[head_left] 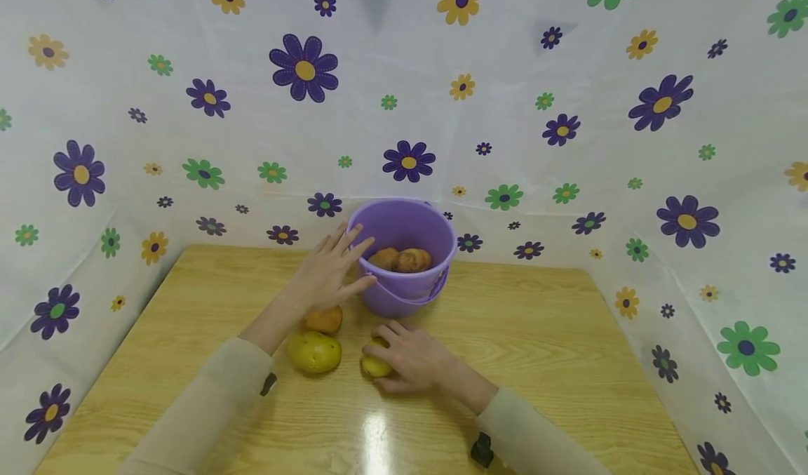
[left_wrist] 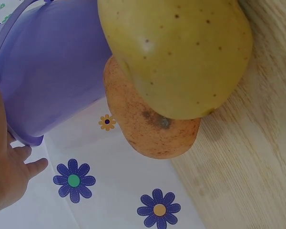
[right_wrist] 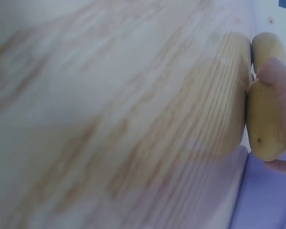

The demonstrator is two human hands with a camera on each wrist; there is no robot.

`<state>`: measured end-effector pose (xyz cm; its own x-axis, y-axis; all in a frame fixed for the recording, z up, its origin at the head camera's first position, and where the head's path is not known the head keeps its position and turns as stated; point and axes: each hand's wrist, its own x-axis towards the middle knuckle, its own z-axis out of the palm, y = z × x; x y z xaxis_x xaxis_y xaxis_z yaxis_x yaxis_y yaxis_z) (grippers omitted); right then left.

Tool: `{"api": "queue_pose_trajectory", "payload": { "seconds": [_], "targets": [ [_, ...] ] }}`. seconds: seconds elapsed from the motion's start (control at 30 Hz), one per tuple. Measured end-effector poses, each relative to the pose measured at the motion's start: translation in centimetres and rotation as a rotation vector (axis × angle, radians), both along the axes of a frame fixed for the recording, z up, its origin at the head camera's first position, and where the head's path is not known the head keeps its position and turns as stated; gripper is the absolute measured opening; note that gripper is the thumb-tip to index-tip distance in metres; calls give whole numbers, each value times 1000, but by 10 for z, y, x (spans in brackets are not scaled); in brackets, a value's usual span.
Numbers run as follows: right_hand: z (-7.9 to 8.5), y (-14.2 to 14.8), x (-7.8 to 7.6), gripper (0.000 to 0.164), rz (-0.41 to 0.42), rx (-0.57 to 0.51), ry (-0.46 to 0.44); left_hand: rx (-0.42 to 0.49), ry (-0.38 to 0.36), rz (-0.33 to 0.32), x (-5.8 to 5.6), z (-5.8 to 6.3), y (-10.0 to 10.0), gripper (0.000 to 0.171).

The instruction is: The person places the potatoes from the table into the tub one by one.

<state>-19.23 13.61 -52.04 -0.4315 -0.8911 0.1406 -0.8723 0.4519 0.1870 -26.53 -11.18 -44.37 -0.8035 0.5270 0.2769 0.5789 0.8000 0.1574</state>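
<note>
A purple bucket (head_left: 404, 296) stands upright near the back of the table with brown potatoes (head_left: 413, 260) inside. My left hand (head_left: 325, 271) lies at the bucket's left rim, fingers spread and fairly straight, thumb toward its front. My right hand (head_left: 413, 356) grips a yellow potato (head_left: 376, 367) in front of the bucket; the right wrist view shows this potato (right_wrist: 264, 124) between thumb and fingers, close over the tabletop. Left of it sits a larger yellow potato (head_left: 315, 352). Behind that one, an orange-brown potato (left_wrist: 152, 129) is partly hidden by my left wrist in the head view.
The wooden table (head_left: 536, 363) reaches back to a white cloth (head_left: 505, 124) printed with flowers, which hangs behind and along both sides. The bucket's handle (head_left: 435, 289) hangs down over its front. Dark wrist straps (head_left: 482, 450) show below both sleeves.
</note>
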Motion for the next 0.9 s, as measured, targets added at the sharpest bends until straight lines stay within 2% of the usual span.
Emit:
{"api": "queue_pose_trajectory", "payload": {
  "seconds": [0.57, 0.9],
  "targets": [
    [4, 3, 8, 49, 69, 3, 82, -5, 13, -2, -1, -2, -1, 79],
    [14, 8, 11, 47, 73, 21, 85, -3, -4, 4, 0, 0, -1, 78]
  ]
}}
